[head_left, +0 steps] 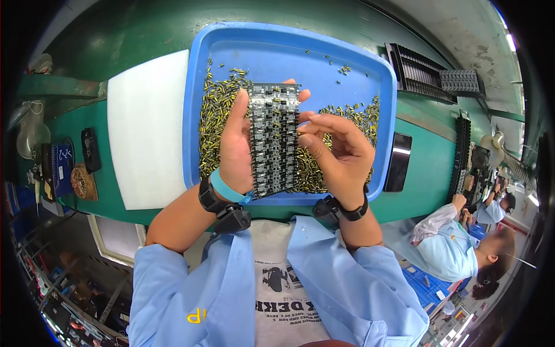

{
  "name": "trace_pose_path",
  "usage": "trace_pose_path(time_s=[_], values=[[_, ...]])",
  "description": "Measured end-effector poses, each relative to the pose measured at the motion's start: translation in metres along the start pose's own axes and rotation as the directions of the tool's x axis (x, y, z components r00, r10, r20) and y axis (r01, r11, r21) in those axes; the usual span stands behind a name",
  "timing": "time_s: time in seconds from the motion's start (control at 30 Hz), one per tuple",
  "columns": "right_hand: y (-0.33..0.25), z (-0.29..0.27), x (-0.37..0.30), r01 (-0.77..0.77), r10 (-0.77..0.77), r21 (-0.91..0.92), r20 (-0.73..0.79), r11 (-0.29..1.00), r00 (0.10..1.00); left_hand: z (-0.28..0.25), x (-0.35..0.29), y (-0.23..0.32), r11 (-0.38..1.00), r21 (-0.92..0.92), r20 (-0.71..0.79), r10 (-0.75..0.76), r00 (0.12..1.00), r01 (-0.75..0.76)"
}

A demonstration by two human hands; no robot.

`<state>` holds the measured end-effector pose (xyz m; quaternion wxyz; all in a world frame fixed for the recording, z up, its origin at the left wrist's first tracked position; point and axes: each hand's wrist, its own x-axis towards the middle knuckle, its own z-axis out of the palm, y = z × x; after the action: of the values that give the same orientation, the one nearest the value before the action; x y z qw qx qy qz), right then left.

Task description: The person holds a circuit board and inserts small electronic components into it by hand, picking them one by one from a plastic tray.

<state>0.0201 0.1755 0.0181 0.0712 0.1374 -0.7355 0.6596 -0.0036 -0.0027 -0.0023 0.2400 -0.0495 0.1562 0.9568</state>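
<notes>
A circuit board panel (274,139), dark and packed with rows of small parts, is held up over the blue tray (295,34). My left hand (234,147) grips it from the left and behind, with the thumb along its left edge and fingertips showing past the top and right. At the right edge of the board, my right hand (341,153) has thumb and forefinger pinched together; whatever sits between them is too small to make out. Many small yellow-and-dark cylindrical components (222,110) lie loose in the tray, heaped on both sides of the board.
Left of the tray lies a white foam sheet (147,133) on the green bench (425,156). A black phone (399,162) rests against the tray's right side. Black slotted racks (422,72) stand at the far right. A co-worker in blue (448,246) sits to the right.
</notes>
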Motion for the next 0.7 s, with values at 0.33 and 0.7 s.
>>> trace_pose_path(time_s=[0.33,0.7], values=[[0.0067,-0.0043,-0.0071,-0.064,0.067,0.078,-0.033,0.995,0.997,-0.0008,0.0028,-0.0036,1.0,0.008,-0.015,-0.019,1.0,0.019],[0.0117,-0.0037,-0.0094,-0.091,0.097,0.149,-0.036,0.985,0.995,-0.0048,0.0032,-0.006,0.999,0.036,-0.008,-0.023,1.0,0.023]])
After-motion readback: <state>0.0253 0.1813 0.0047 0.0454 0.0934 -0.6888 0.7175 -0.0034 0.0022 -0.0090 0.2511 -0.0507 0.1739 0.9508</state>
